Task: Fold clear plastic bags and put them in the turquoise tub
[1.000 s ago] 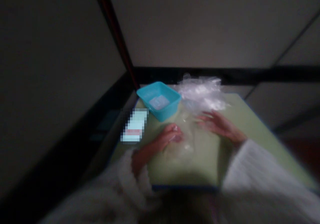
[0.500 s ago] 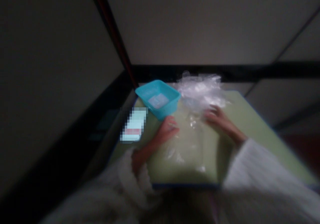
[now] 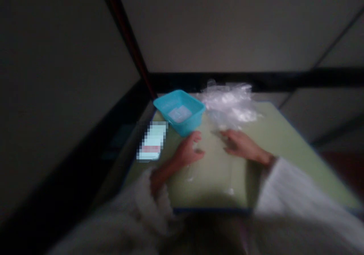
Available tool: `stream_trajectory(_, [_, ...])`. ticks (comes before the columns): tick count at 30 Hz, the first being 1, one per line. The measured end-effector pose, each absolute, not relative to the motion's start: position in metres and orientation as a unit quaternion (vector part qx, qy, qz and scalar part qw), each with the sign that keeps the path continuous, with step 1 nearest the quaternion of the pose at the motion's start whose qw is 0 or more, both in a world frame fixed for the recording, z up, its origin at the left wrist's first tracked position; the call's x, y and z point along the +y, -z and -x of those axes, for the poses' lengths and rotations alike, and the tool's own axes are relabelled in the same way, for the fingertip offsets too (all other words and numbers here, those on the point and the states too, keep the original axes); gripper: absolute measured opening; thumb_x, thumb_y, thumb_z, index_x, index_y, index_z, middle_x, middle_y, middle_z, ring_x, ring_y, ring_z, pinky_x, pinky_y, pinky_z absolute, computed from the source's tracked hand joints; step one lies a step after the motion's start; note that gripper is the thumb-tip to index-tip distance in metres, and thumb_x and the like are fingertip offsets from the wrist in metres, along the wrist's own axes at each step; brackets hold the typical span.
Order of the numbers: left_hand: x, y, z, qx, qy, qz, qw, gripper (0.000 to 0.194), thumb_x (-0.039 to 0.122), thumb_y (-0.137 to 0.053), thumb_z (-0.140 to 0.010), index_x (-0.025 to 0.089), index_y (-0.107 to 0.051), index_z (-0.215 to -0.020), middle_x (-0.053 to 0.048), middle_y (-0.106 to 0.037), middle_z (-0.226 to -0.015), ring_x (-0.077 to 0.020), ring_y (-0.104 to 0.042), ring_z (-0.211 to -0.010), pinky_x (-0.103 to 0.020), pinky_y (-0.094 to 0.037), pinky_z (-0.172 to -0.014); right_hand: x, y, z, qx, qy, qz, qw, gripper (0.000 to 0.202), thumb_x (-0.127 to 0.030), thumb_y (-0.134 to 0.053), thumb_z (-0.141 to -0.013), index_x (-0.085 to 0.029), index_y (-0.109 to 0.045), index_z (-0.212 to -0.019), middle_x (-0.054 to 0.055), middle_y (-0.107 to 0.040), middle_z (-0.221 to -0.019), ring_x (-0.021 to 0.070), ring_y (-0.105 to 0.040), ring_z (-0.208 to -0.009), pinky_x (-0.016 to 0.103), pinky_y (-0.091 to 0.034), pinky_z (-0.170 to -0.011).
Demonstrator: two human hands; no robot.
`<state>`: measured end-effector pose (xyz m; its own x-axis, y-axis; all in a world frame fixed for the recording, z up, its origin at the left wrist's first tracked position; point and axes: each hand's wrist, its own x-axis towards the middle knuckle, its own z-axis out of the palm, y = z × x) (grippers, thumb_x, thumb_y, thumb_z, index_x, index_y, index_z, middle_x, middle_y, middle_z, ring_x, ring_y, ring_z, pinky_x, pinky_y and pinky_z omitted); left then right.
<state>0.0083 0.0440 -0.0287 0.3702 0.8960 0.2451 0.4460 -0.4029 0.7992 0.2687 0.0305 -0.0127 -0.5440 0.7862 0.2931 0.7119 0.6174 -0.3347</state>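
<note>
A clear plastic bag (image 3: pixel 209 175) lies flat on the pale green table top, its outline faint in the dim, blurred picture. At its upper left is my left hand (image 3: pixel 189 148), thumb and fingers apart with no object seen between them. Across from it, over the bag's upper right, my right hand (image 3: pixel 240 145) has its fingers stretched inward and its thumb apart. Whether the fingertips touch the bag I cannot tell. Just beyond my left hand stands a turquoise plastic basket (image 3: pixel 192 124), with a whitish packet (image 3: pixel 180 113) inside.
Crumpled clear plastic bags (image 3: pixel 230 101) are heaped at the back of the table (image 3: pixel 290 160). A pixelated, lit phone-like object (image 3: pixel 153 141) lies by the left edge. Walls rise behind and to the left.
My right hand has moved left and slightly toward me, away from the crumpled heap. My left hand's fingers have spread. The shiny creases at the flat bag's top have smoothed out.
</note>
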Motion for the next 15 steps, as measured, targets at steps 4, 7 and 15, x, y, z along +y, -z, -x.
stream_trajectory(4, [0.041,0.028,-0.005,0.426,-0.284,-0.811,0.283,0.066,0.014,-0.067,-0.057,0.015,-0.045,-0.119,-0.008,-0.059,-0.107,-0.0229,-0.056,-0.098,-0.038,-0.045,-0.091,0.032,0.016,-0.270,-0.886,-0.057,0.431,0.161,0.062,-0.016,-0.051,-0.074,-0.018,-0.038,-0.134,0.013,-0.055,-0.121,0.0267,-0.058,-0.102,0.041,-0.047,-0.085])
stream_trajectory(7, [0.041,0.028,-0.003,0.422,-0.275,-0.824,0.260,0.067,0.011,-0.064,-0.057,0.016,-0.046,-0.121,-0.008,-0.059,-0.110,-0.0238,-0.056,-0.102,-0.038,-0.044,-0.094,0.032,0.016,-0.272,-0.880,-0.030,0.449,0.153,0.067,-0.011,-0.048,-0.071,-0.017,-0.035,-0.136,0.013,-0.053,-0.124,0.0269,-0.058,-0.104,0.039,-0.047,-0.085])
stream_trajectory(15, [0.044,0.029,0.000,0.434,-0.260,-0.834,0.220,0.062,0.003,-0.054,-0.060,0.017,-0.049,-0.120,-0.008,-0.061,-0.109,-0.0230,-0.057,-0.102,-0.037,-0.045,-0.093,0.032,0.004,-0.285,-0.834,0.038,0.534,0.134,0.058,-0.011,-0.049,-0.072,-0.016,-0.044,-0.130,0.014,-0.059,-0.117,0.0279,-0.062,-0.093,0.040,-0.048,-0.081])
